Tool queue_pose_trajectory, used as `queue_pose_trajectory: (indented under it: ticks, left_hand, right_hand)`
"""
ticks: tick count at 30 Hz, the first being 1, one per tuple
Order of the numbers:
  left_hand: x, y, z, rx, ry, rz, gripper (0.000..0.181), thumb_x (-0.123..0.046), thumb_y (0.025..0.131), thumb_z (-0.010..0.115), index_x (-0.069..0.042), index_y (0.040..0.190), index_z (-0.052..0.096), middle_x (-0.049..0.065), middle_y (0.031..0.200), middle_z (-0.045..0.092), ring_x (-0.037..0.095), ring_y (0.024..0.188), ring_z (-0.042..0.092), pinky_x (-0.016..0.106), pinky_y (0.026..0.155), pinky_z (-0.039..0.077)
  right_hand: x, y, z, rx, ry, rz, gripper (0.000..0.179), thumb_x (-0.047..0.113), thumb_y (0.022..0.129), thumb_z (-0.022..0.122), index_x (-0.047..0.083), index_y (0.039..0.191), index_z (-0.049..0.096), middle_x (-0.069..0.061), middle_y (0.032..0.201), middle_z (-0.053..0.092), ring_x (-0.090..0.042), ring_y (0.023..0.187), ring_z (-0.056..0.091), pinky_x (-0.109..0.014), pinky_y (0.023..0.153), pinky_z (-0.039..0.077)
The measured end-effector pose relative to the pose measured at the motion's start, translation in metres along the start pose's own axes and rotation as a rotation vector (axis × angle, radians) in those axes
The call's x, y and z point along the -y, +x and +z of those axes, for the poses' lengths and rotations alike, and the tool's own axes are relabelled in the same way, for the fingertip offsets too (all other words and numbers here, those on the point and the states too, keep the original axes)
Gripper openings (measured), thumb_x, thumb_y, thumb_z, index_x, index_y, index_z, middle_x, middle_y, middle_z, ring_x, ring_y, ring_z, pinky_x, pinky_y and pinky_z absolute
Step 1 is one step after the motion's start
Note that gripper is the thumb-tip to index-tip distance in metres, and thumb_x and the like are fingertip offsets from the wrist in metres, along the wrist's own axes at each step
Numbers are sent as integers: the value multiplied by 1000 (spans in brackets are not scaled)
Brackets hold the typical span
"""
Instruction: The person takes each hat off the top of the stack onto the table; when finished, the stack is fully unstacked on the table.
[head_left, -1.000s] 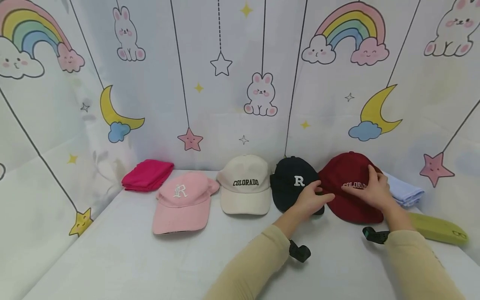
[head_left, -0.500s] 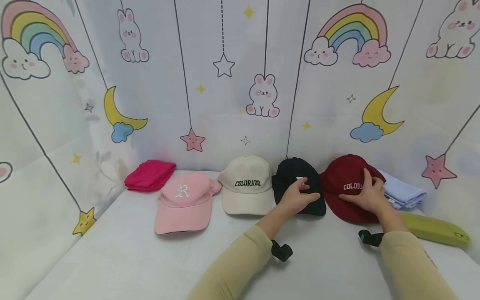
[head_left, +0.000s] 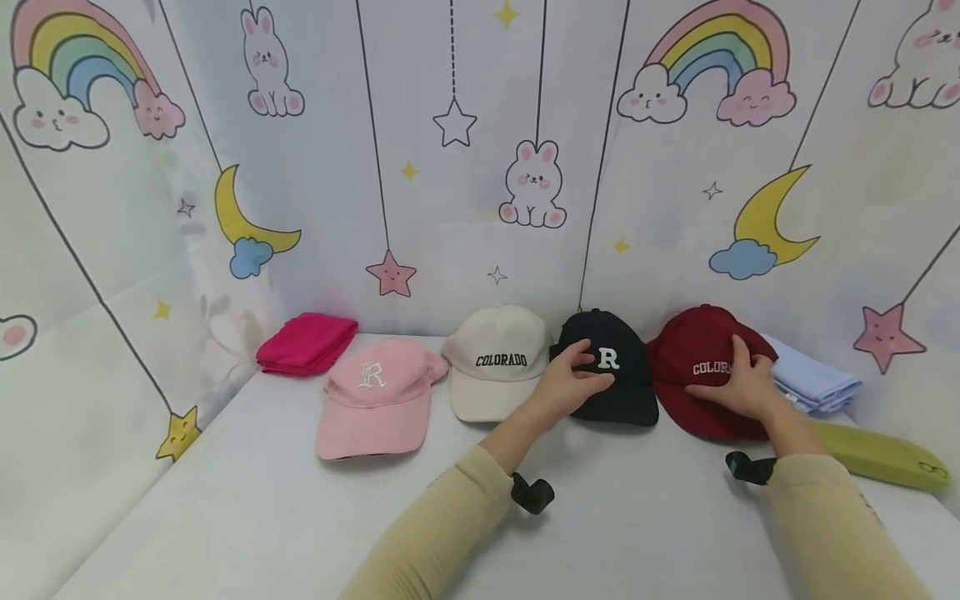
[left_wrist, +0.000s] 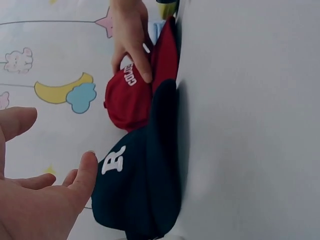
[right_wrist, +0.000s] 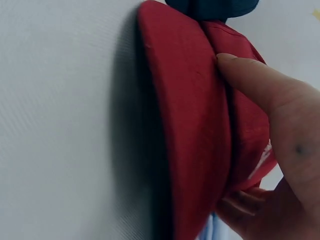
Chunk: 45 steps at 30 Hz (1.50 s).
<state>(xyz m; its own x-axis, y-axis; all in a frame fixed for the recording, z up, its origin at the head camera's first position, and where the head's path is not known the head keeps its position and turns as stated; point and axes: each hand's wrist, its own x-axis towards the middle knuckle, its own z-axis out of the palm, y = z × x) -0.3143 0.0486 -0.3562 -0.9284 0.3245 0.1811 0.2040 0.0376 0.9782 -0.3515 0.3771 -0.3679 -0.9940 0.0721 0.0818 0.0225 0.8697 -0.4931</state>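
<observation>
A dark red baseball cap (head_left: 697,333) lettered COLORADO sits brim forward at the right end of a row. My right hand (head_left: 746,387) grips its crown; the thumb (right_wrist: 250,75) lies where brim meets crown, while the fingers curl at the crown's other side, partly hidden. Left of it is a black cap (head_left: 630,392) with a white R. My left hand (head_left: 558,387) hovers in front of the black cap's left side, fingers spread and loosely bent, holding nothing. In the left wrist view a fingertip appears close to the black cap (left_wrist: 130,185); I cannot tell if it touches.
A cream COLORADO cap (head_left: 491,346) and a pink cap (head_left: 375,417) continue the row leftward. Folded magenta cloth (head_left: 307,342) lies at back left. Folded light blue cloth (head_left: 813,379) and a green glasses case (head_left: 877,454) lie at right. A printed curtain (head_left: 465,200) closes the back.
My left hand has moved left from between the black and red caps to the black cap's left side. My right hand stays on the red cap. The view shifts slightly.
</observation>
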Motion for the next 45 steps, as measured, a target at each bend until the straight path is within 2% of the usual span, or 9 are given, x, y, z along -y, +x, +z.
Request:
queue_pose_trajectory:
  ticks: [5,10,14,20,26,35,45]
  left_hand:
    - [-5,-6,-13,4,34,28,74,-17,93,73,-10,157,36,12,146,51,14,112,62,29,91,52]
    - [-7,-9,-27,25,52,49,77,-21,94,73,-12,159,32,11,150,47,18,119,59,32,93,52]
    - [-9,-12,-39,26,90,79,77,-25,95,71,-15,160,30,13,152,44,20,122,57,37,97,51]
    - [-12,-16,-56,3,113,93,75,-26,95,72,-21,159,32,7,151,46,21,124,57,38,99,50]
    - [-16,-24,-76,-5,110,136,77,-22,94,73,-19,159,31,10,152,44,25,125,56,37,99,50]
    - [-19,-51,-110,-80,97,185,76,-14,95,71,-14,159,30,17,151,43,27,125,55,39,102,48]
    - [-20,-92,-152,-163,147,195,77,-11,94,72,-11,159,30,14,147,48,34,127,54,42,107,43]
  right_hand:
    - [3,-3,-12,16,7,-14,131,51,83,78,-5,152,-19,-51,137,0,-71,119,18,-78,86,40]
    - [17,-6,-23,-21,4,-55,129,51,83,77,-5,153,-16,-49,141,0,-70,124,15,-77,83,43]
    - [35,-8,-29,-67,-29,-107,127,50,84,78,-4,155,-13,-47,143,3,-67,126,15,-77,83,43]
    - [65,-13,-34,-122,-69,-162,122,51,85,76,-1,157,-7,-45,146,6,-66,131,14,-80,86,37]
    - [95,-20,-36,-130,-76,-204,123,57,83,76,6,160,-6,-40,151,6,-63,133,15,-80,85,38]
    - [138,-21,-23,-132,-68,-340,114,52,87,74,7,161,0,-34,153,10,-56,134,18,-75,97,35]
    - [192,-22,6,-89,-13,-433,107,45,89,75,12,161,5,-29,156,12,-50,138,21,-71,104,33]
